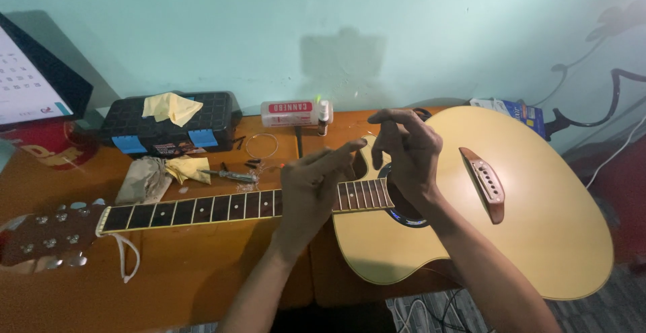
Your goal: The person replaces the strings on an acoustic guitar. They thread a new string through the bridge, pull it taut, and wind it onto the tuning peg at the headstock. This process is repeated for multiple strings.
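Far left: dark reddish wooden headstock (42, 241) with chrome tuning pegs, a white cord loop (126, 257) hanging off near the nut. Along the dark fretboard neck (195, 209), no strings visible, and none across the brown wooden bridge (486, 183) either, so by the look of it stripped and not yet restrung, though thin wire could escape this view. Behind the neck on the orange-brown wooden table (81, 299): black plastic toolbox with blue latches (168, 123) topped by a yellow cloth (171, 107), a crumpled beige and yellow rag (161, 173), a small metal hand tool (232, 175), a coiled loop of thin wire string (261, 146), a white flat plastic box with a red label (293, 113), a small white bottle (324, 116). Centre: left hand (311, 188) raised over the neck joint, fingers loosely extended, clamped on nothing visible. Right hand (404, 148) lifted above the soundhole, fingertips pinched together as if on something fine; whether a string sits between them cannot be told. Right: pale yellow acoustic guitar body (538, 225) lying flat across the table edge, blue packet (518, 111) behind. Nothing between the hands and the guitar top.
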